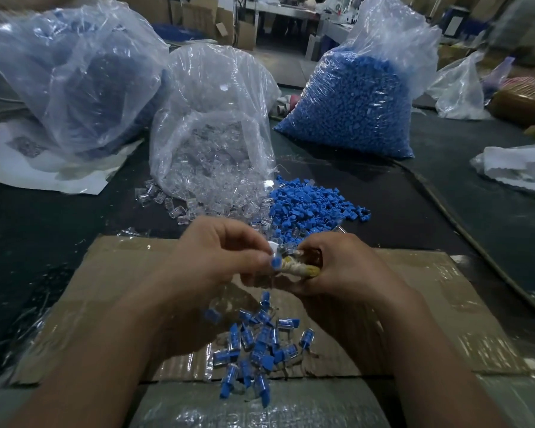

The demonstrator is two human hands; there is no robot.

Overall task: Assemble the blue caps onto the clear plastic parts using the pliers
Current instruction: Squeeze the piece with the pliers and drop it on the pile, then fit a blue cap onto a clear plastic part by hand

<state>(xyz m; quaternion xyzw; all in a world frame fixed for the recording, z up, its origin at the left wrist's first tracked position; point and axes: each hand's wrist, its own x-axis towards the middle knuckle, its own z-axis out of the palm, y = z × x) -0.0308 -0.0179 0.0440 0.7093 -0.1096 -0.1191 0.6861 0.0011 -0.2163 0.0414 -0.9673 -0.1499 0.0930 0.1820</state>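
Wrapped yellowish pliers, heaped blue caps

On the dark desk, a flat brown cardboard sheet lies nearest, bearing a heap of blue-capped clear plastic parts. Behind it, loose clear plastic parts lie left of loose blue caps.

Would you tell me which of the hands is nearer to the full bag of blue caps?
Right. The right hand is in front of the full bag of blue caps; the left hand is further left, in front of the clear-parts bag.
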